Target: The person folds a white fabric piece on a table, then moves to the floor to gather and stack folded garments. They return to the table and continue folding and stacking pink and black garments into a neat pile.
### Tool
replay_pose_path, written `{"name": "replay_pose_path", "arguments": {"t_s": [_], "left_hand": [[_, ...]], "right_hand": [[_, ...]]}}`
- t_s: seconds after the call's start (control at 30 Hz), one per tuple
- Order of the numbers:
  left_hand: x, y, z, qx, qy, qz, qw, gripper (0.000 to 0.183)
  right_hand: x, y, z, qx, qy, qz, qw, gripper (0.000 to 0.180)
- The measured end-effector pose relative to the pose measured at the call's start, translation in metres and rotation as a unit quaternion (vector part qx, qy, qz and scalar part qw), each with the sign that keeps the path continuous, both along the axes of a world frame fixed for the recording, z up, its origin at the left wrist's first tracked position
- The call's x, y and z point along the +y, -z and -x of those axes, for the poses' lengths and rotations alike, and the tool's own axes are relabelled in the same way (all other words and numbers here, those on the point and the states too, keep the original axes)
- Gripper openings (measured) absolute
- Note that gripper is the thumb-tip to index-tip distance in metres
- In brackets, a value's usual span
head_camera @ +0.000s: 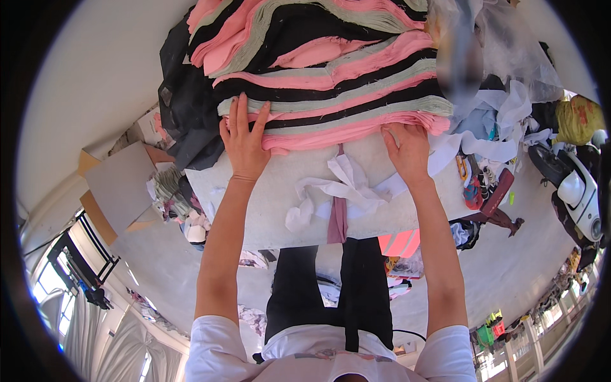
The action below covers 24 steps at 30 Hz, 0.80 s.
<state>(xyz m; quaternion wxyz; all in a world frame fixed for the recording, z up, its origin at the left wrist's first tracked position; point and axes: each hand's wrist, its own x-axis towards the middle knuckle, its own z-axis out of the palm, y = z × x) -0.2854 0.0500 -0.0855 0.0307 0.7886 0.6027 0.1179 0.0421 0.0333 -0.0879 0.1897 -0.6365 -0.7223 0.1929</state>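
A thick pile of folded fabric layers in pink, black and pale grey-green lies across the table. My left hand rests with spread fingers on the pile's near left end, fingertips on the grey-green and pink layers. At the near right edge, my right hand has its fingers bent against or under the lowest pink layer; its fingertips are partly hidden, so its hold cannot be told. White fabric strips lie loosely on the tabletop between my forearms, over a mauve strip that hangs at the near edge.
The pale table bears dark fabric at left and clear plastic sheeting at back right. A dark red box-like object is near the right edge. A cardboard box stands left, a white scooter right.
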Motion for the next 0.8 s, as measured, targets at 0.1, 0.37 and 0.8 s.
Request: {"name": "replay_pose_path", "arguments": {"t_s": [0.1, 0.37, 0.8], "left_hand": [[-0.007, -0.003, 0.009, 0.012, 0.003, 0.015, 1.000, 0.070], [0.022, 0.009, 0.034, 0.045, -0.009, -0.008, 0.999, 0.084], [-0.057, -0.017, 0.050, 0.022, -0.023, 0.068, 0.997, 0.081]], "right_hand": [[-0.006, -0.002, 0.000, -0.007, -0.005, 0.010, 1.000, 0.013], [0.014, 0.003, -0.001, -0.004, -0.005, 0.007, 1.000, 0.009], [-0.032, -0.008, -0.021, 0.117, -0.034, 0.202, 0.972, 0.015]]}}
